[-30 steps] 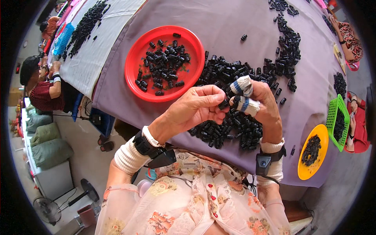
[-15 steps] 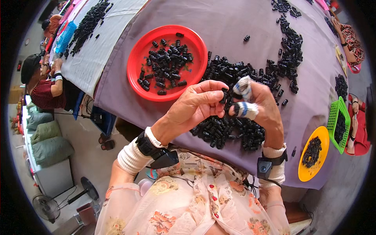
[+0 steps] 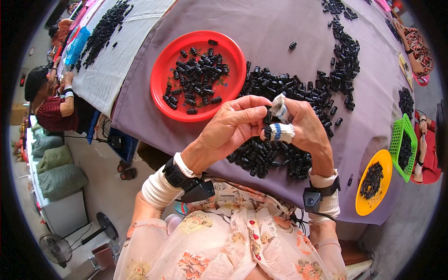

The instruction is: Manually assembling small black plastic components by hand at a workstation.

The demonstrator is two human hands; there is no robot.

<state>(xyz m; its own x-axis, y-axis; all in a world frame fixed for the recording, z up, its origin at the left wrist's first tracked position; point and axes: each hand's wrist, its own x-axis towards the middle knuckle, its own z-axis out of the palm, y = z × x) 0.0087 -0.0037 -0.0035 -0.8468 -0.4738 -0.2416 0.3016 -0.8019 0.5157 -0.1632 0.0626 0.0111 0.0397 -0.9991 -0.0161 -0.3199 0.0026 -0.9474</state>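
The small black moulded plastic piece point(image 3: 267, 116) sits pinched between your two hands, held up above the near heap of loose black plastic pieces point(image 3: 270, 156) on the purple cloth-covered table point(image 3: 280, 28). Judging by size and material, it is light, rigid and smooth, so it will not crush but it can squirt out of a loose pinch. Take it by its short sides, fingertip to fingertip, close to the ends.

Your left hand point(image 3: 233, 128) curls in from the left, thumb and forefinger closed on the piece, the other fingers folded loosely behind. Your right hand point(image 3: 303, 128) meets it from the other side; its taped fingertips point(image 3: 280, 132) (white wrap with blue stripes) press against the same piece. Whether a second piece is being mated to it, you cannot tell: the fingers cover the join.

Farther out: a round red plastic dish point(image 3: 161, 95) holding more black pieces lies beyond your left hand, well apart. A long scatter of black pieces point(image 3: 345, 56) runs up the table on the right. At the right edge sit a round yellow dish point(image 3: 383, 163) and a green plastic mesh basket point(image 3: 399, 140), both with black pieces. Other people work at the far left and right.
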